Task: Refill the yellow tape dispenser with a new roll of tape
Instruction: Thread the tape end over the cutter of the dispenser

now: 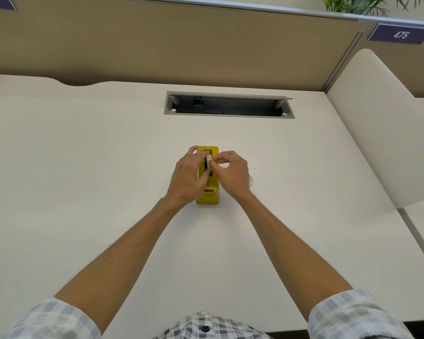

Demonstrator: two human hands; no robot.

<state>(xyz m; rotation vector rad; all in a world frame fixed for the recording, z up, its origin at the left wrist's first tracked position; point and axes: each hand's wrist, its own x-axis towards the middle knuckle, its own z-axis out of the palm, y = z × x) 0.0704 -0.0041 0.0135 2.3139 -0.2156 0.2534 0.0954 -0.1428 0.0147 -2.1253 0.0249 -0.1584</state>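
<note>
Yellow tape dispenser stands on the white worktop, roughly centre, long axis running away from me, cutter end nearest my body. Roll of tape sits upright in the dispenser's open slot, pale, edge-on to me

My left hand: fingers curled about halfway, wrapped over the left side of the dispenser, thumb lying along its top near the slot; fingertips reach the roll's left face. It grips the dispenser body

My right hand: thumb and forefinger pinched together at the right face of the roll, other fingers loosely curled and clear of the worktop. Whether the pinch holds the roll itself or a loose tape end, I cannot tell; too small

Both forearms bare, checked sleeves rolled up. Open cable tray is set into the worktop well beyond the dispenser
</note>
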